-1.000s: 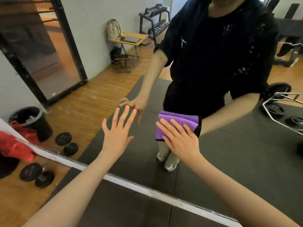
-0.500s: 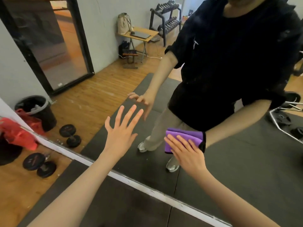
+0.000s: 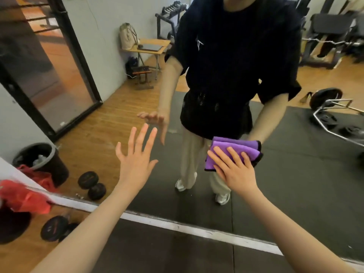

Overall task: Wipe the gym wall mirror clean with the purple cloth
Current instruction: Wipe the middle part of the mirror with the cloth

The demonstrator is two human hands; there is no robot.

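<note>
The wall mirror [image 3: 295, 174] filled the view above its pale bottom edge. The right hand [image 3: 234, 170] pressed the folded purple cloth [image 3: 234, 149] flat against the glass, fingers straight. The left hand [image 3: 136, 156] hovered beside it, fingers spread, holding nothing.

This is a gym. A large wall mirror [image 3: 295, 174] fills most of the frame, its pale bottom edge [image 3: 177, 226] running along the floor. Black round dumbbells [image 3: 91, 185] lie on the wood plank floor [image 3: 110, 123] at lower left, beside dark rubber matting [image 3: 157, 251]. Reflected at upper centre stands a dumbbell rack [image 3: 169, 18]; at right, weight plates [image 3: 325, 97] on a bar and a chrome bar frame [image 3: 334, 123] rest on the matting, with a dark bench [image 3: 331, 26] in the upper right corner.
</note>
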